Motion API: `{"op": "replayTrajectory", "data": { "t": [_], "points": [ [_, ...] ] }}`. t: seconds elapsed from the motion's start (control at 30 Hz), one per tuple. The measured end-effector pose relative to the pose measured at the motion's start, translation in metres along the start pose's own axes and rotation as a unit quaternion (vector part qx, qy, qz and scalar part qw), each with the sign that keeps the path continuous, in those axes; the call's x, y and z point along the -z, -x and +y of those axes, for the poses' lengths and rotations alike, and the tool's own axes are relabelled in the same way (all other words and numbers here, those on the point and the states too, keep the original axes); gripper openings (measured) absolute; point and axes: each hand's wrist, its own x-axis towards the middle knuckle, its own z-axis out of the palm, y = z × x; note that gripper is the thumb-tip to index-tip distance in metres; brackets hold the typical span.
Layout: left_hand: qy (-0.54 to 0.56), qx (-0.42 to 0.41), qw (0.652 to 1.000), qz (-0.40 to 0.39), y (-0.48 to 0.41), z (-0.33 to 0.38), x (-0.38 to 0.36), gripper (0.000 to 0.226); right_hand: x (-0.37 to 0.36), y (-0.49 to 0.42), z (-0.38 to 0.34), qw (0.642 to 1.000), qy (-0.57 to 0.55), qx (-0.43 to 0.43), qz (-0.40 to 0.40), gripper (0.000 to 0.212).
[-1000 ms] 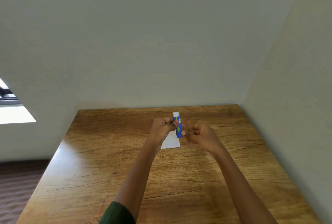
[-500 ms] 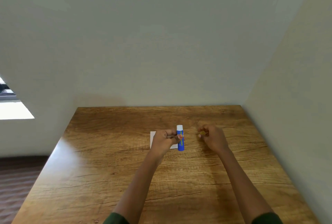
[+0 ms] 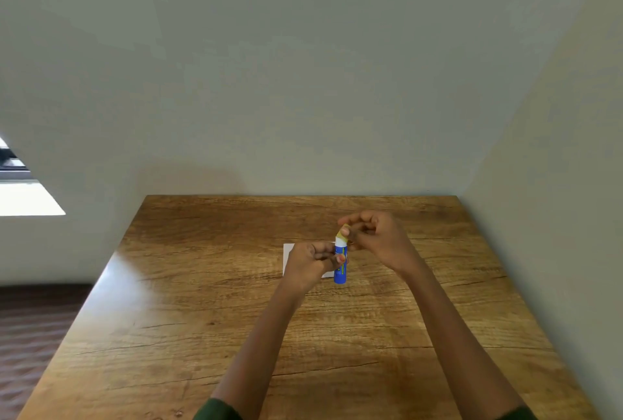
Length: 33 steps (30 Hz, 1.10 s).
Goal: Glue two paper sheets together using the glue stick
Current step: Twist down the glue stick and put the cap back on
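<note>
I see my left hand (image 3: 312,259) pinching the glue (image 3: 340,266) upright; right hand (image 3: 374,237) fingers pinch its cap (image 3: 343,231). Paper (image 3: 289,252) lies under them on the wood table (image 3: 202,318), set in a pale-walled corner.

Blue glue stick (image 3: 340,271), yellow cap (image 3: 342,232), white paper (image 3: 288,256).

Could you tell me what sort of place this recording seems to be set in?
Probably a plain indoor room, perhaps at home. A wooden table is pushed into a corner of bare pale walls, a dark floor lies beside it, and a bright window opening shows at far left.
</note>
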Motion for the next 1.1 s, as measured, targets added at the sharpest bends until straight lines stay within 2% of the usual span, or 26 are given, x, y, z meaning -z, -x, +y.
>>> {"op": "replayTrajectory", "data": {
  "t": [0.1,0.27,0.6,0.73,0.8,0.9,1.0,1.1],
  "points": [
    [-0.006,0.001,1.000,0.012,-0.001,0.001,0.000,0.014,0.001,0.000,-0.003,1.000,0.025,0.009,-0.001,0.020],
    [-0.056,-0.025,0.997,0.044,-0.002,0.000,-0.003,0.017,-0.003,0.002,-0.010,0.981,0.185,0.058,0.004,0.023],
    [-0.100,-0.087,0.986,0.101,0.001,-0.002,-0.015,0.013,-0.024,0.008,-0.014,0.940,0.312,0.078,0.114,0.027],
    [-0.089,-0.078,0.988,0.098,0.003,0.000,-0.013,0.014,-0.026,0.010,-0.009,0.942,0.304,0.072,0.125,0.034],
    [-0.082,-0.075,0.989,0.096,0.002,0.002,-0.012,0.017,-0.024,0.013,-0.008,0.960,0.247,0.058,0.123,0.035],
    [-0.090,-0.077,0.989,0.093,0.001,0.004,-0.009,0.018,-0.021,0.015,-0.005,0.981,0.160,0.031,0.106,0.022],
    [-0.114,-0.082,0.986,0.091,0.001,0.003,-0.008,0.019,-0.023,0.015,0.002,0.980,0.158,0.032,0.119,0.014],
    [-0.179,-0.102,0.974,0.090,0.002,0.006,-0.004,0.042,-0.019,0.009,0.009,0.970,0.186,0.031,0.151,0.017]
  ]
}}
